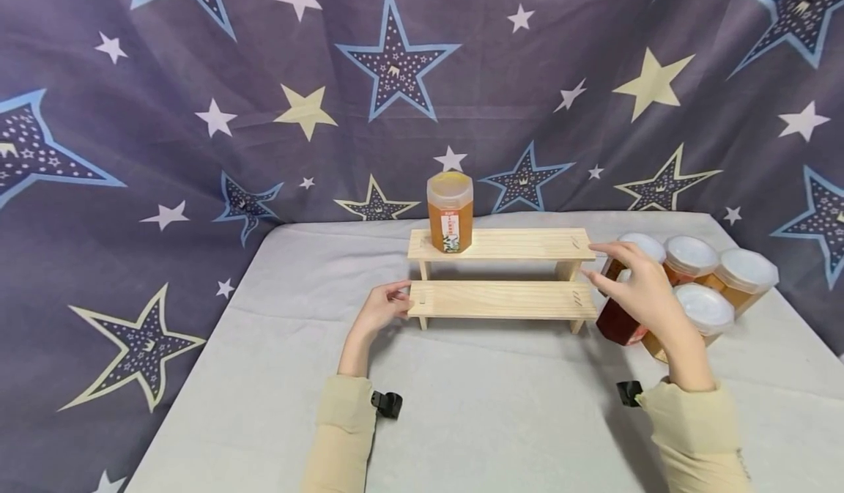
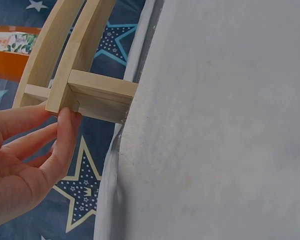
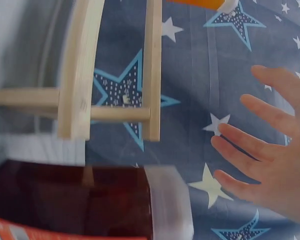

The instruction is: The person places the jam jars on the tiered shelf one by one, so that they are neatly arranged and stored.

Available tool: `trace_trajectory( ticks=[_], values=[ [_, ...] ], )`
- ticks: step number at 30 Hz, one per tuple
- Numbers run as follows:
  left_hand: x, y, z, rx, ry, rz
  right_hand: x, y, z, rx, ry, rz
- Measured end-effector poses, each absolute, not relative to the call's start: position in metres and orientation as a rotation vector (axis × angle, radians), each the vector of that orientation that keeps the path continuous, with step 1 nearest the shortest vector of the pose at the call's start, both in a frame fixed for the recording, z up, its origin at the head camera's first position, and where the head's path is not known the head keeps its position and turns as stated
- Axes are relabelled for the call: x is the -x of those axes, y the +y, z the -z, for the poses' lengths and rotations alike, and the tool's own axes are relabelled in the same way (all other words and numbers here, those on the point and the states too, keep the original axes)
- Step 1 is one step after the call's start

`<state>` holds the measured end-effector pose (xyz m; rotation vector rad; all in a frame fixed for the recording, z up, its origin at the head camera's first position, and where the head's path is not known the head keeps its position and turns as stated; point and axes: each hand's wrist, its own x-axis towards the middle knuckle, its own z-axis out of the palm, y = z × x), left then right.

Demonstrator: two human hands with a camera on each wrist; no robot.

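Note:
A two-step wooden shelf stands on the cloth-covered table. My left hand pinches the left end of its lower step, the thumb and fingertips at the board's corner in the left wrist view. A honey jar with amber contents and a translucent lid stands upright on the left part of the upper step. My right hand is raised by the shelf's right end, over the nearest jars, its fingers spread and holding nothing in the right wrist view. Below it is a dark red-brown jar with a white lid.
Several more lidded jars, among them an amber one, are grouped on the table right of the shelf. Behind the table hangs a dark star-patterned curtain.

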<state>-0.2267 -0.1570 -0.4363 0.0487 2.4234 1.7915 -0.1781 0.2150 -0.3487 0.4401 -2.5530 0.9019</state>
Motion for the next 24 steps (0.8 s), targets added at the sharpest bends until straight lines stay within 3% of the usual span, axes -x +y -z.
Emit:
trace_trajectory(
  ticks=[13,24],
  values=[
    [0.214,-0.154,0.413,-0.079,2.38,-1.8,0.164,0.252,0.35,-0.334,-2.586,-0.872],
    [0.227,-0.157,0.436,-0.052,2.418,-1.801,0.154,0.277,0.356,-0.291,-2.608,-0.82]
  ],
)
